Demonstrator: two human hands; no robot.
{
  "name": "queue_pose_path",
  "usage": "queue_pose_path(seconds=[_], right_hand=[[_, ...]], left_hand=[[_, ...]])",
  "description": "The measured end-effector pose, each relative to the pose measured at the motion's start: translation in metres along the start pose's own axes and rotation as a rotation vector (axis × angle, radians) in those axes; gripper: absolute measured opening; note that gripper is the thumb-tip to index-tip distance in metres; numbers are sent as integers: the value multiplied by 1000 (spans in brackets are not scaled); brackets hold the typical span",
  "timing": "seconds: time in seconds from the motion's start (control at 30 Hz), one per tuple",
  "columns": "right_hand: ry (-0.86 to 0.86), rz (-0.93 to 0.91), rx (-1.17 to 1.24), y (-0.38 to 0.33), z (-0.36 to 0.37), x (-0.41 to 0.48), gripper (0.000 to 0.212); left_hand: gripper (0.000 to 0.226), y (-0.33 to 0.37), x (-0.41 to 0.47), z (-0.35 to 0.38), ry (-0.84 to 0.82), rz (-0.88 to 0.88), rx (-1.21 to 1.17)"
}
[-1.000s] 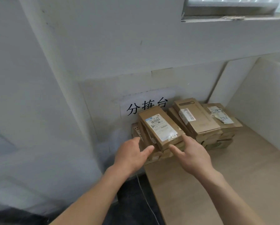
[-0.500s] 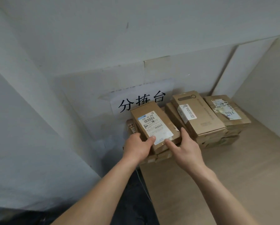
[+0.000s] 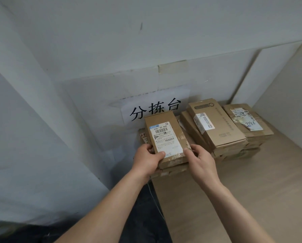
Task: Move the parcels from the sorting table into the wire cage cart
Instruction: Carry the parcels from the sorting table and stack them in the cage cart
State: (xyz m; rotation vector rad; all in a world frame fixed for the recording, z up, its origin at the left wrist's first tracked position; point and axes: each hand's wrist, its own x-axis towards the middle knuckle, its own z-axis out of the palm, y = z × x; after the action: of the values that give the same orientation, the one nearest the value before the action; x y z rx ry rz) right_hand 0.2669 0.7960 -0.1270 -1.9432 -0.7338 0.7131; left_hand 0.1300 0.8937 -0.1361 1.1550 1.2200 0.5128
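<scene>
- Clamps the near left corner of the top parcel (image 3: 161, 128) with the left grip (image 3: 147, 159), thumb on top, fingers curled beneath.
- Clamps the near right corner of the same parcel with the right grip (image 3: 202, 159), thumb at the edge of the white label (image 3: 164, 139).
- Keeps that parcel over the left stack (image 3: 173, 170), at the back left corner of the desk (image 3: 243, 193); cannot tell whether lifted or touching.
- Crowded on the right by the middle stack (image 3: 216, 127), close against it, with the right stack (image 3: 250, 123) just beyond.
- Three stacks in all; parcels per stack hard to count, lower ones hidden behind both grips.
- Behind, one paper sign (image 3: 155, 109) on the wall, its lower edge covered by the parcel.
- One thin cable (image 3: 154, 200) hanging by the desk's left edge.
- One white board (image 3: 287, 95) upright at the right.
</scene>
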Motion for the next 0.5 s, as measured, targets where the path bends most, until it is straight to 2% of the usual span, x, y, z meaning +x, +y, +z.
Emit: queue_pose_path(seconds=[0.07,0.3,0.5], right_hand=[[30,29,70,3,0,0,22],[35,127,318,3,-1,-6,32],[-26,127,424,1,-3,-19,17]], left_hand=[[23,1,-6,-2,-10,15,-25],[29,-5,-19,-15,-61,15,-102],[34,-12,-32,-29,-98,34,-166]])
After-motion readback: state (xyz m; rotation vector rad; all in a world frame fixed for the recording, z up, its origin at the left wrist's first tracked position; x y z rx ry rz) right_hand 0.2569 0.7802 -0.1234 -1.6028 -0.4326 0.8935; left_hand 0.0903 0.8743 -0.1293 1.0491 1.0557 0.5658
